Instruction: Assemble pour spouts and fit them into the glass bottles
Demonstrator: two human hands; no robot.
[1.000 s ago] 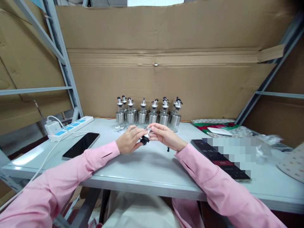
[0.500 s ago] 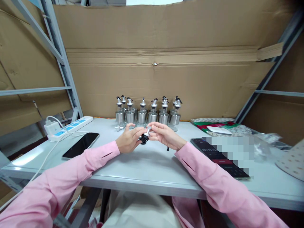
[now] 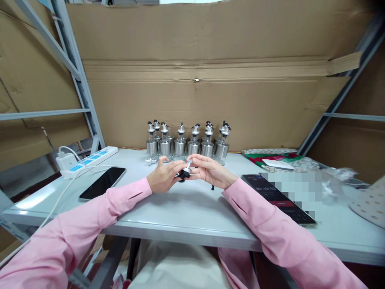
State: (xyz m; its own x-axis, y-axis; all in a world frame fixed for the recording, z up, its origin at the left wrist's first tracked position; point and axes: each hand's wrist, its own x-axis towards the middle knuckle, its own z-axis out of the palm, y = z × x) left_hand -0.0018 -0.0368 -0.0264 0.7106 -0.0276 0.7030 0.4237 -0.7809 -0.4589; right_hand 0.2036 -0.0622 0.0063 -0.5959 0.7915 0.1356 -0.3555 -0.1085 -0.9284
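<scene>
My left hand point(image 3: 164, 176) and my right hand point(image 3: 212, 171) meet above the middle of the table, both closed on one small pour spout point(image 3: 186, 171). Its black stopper end points down toward me, and its pale tip rises between the right fingertips. Fingers cover part of it. Behind the hands stand several glass bottles with steel sleeves point(image 3: 179, 148), upright and topped with similar spouts. A small whitish spout piece point(image 3: 150, 161) lies by the leftmost bottle. Just under my right wrist, a tiny black part point(image 3: 212, 187) rests on the table.
A dark phone point(image 3: 104, 183) and a white power strip point(image 3: 90, 161) with a plugged-in charger are at left. To the right lie a tablet-like phone showing a timer point(image 3: 276, 200), a white flat object point(image 3: 277, 164) on patterned cloth, and clear plastic point(image 3: 333, 182). Cardboard point(image 3: 210, 104) walls the back.
The spout has turned slightly in my fingers, its black end shifting a little right and up. Both hands keep nearly the same place.
</scene>
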